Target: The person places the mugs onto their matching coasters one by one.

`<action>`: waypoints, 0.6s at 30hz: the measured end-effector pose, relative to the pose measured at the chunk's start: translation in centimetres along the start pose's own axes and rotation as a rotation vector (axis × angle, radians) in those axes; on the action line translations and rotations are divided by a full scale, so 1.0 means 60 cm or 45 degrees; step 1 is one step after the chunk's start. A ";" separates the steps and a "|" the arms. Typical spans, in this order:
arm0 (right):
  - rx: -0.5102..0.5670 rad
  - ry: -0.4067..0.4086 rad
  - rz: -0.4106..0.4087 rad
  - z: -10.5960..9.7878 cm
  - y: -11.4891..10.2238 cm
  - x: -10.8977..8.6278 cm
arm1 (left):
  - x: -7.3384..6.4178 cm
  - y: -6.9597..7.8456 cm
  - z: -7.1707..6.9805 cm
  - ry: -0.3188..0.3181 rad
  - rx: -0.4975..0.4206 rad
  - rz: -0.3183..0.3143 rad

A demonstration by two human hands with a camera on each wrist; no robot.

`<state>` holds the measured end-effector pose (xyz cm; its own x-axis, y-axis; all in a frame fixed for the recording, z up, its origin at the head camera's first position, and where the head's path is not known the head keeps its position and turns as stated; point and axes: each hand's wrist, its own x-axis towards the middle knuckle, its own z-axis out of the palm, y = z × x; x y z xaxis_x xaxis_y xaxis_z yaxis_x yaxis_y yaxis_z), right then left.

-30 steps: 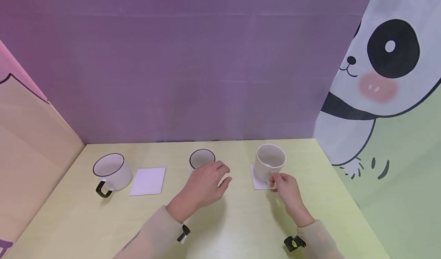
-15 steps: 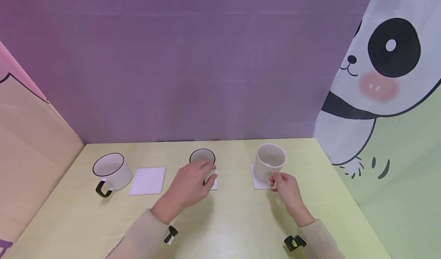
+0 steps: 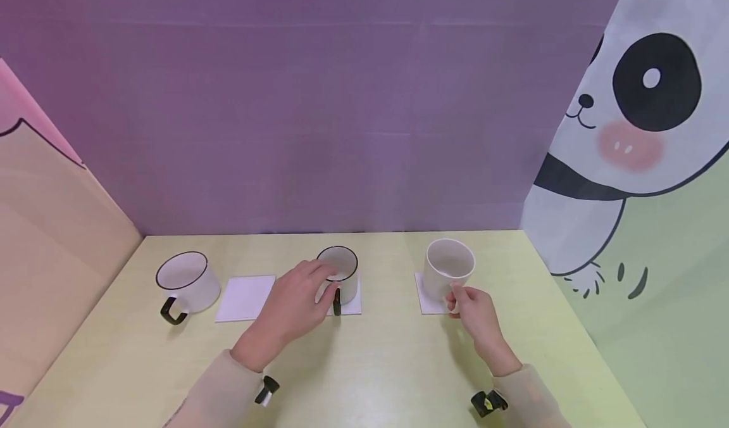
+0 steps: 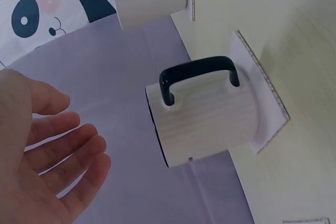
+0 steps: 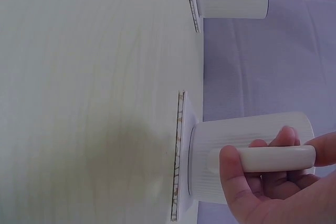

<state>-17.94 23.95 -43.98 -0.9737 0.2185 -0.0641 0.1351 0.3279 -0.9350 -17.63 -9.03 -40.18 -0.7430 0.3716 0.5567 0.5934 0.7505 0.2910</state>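
My right hand (image 3: 477, 319) grips the handle of a plain white mug (image 3: 438, 279) between thumb and curled fingers. That mug stands upright on a square white coaster (image 3: 424, 300) at the right. In the middle, a white mug with a black rim and black handle (image 3: 348, 289) stands on its own coaster (image 3: 355, 304), its handle facing me. My left hand (image 3: 296, 301) hovers just left of this mug, fingers loosely bent. In the left wrist view a gap separates the left hand (image 4: 58, 150) from the black-handled mug (image 4: 210, 121).
A wider white mug with a black rim and handle (image 3: 199, 289) stands at the left on the bare table (image 3: 387, 377). Beside it lies a coaster (image 3: 242, 298) with nothing on it. A purple wall (image 3: 342, 111) rises behind the table, and a panda-print sheet (image 3: 643, 162) hangs at the right.
My left hand has moved left, away from the middle mug, uncovering more of its body, its black handle and the coaster below. The right hand has kept its grip on the white mug's handle.
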 end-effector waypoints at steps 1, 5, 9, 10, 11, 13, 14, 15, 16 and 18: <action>-0.001 -0.001 -0.001 0.000 0.000 0.000 | -0.002 -0.003 -0.001 0.008 -0.001 -0.005; 0.003 0.001 -0.002 0.000 -0.002 -0.001 | -0.010 -0.017 -0.006 0.040 0.002 -0.024; 0.012 0.005 0.002 -0.002 -0.003 -0.003 | -0.013 -0.029 -0.015 0.071 -0.004 -0.055; 0.013 0.005 0.002 -0.002 -0.003 -0.003 | -0.013 -0.031 -0.019 0.075 -0.008 -0.071; 0.015 0.005 0.002 -0.002 -0.003 -0.003 | -0.012 -0.033 -0.022 0.084 -0.012 -0.083; 0.016 0.002 -0.001 -0.002 -0.003 -0.003 | -0.013 -0.036 -0.029 0.098 -0.021 -0.116; 0.016 0.000 -0.003 -0.002 -0.003 -0.003 | -0.013 -0.038 -0.033 0.108 -0.023 -0.132; 0.015 -0.002 -0.003 -0.001 -0.003 -0.003 | -0.014 -0.040 -0.036 0.117 -0.024 -0.148; 0.014 -0.004 -0.004 -0.001 -0.003 -0.003 | -0.015 -0.041 -0.038 0.127 -0.026 -0.161; 0.012 -0.007 -0.004 0.000 -0.004 -0.003 | -0.018 -0.044 -0.042 0.147 -0.027 -0.178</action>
<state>-17.82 23.87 -43.75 -0.9751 0.2125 -0.0632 0.1305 0.3196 -0.9385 -17.63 -12.80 -39.60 -0.7790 0.1983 0.5949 0.4941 0.7782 0.3876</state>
